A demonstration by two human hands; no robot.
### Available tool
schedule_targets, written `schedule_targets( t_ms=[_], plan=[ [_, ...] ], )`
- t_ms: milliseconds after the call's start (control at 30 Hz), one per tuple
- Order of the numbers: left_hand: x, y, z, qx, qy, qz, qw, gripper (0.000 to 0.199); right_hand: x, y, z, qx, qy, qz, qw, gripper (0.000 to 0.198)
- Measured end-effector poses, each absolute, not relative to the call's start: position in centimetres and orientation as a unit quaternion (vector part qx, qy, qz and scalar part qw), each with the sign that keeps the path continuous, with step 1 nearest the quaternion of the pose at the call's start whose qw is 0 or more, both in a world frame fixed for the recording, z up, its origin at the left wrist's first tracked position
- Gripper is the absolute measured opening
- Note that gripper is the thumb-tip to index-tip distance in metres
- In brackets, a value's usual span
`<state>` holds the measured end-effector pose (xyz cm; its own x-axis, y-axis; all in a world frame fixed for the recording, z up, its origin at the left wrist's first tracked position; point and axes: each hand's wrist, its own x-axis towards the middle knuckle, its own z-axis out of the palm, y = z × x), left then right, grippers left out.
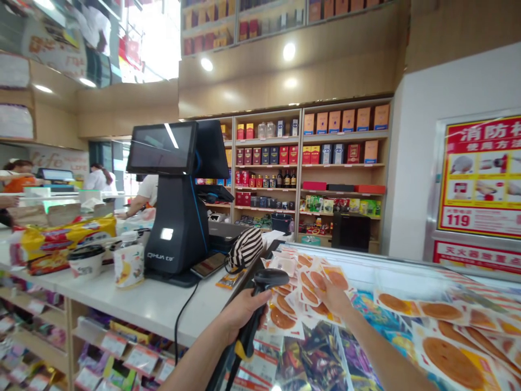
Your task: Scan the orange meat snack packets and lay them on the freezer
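Head view: the left hand (245, 314) grips the scanner (271, 278). Just right of the scanner, the right hand (332, 299) grasps snack packets (309, 294)

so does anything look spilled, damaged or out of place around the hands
Nothing looks clearly spilled or damaged. The only untidy bit is the flat packets by the right hand: they overlap loosely at mixed angles instead of stacking squarely.
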<state>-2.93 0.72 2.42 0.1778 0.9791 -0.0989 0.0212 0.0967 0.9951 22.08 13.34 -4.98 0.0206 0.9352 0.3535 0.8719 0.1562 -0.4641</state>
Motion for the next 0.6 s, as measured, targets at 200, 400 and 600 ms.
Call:
schedule_targets(
  t_ms=[200, 400, 600],
  plan=[
    [-2.1, 0.5, 2.9, 0.554, 0.451, 0.402, 0.573, 0.037, 25.1, 13.0, -3.8, -0.674, -0.645, 0.021, 0.359, 0.031],
    [-0.3, 0.1, 4.0, 0.603, 0.391, 0.373, 0.587, 0.034, 27.9, 12.4, -3.6, -0.672, -0.583, 0.034, 0.456, 0.035],
    [0.8, 0.1, 4.4, 0.612, 0.364, 0.37, 0.597, 0.033, 27.9, 11.9, -4.5, -0.637, -0.572, 0.055, 0.515, 0.039]
  ],
)
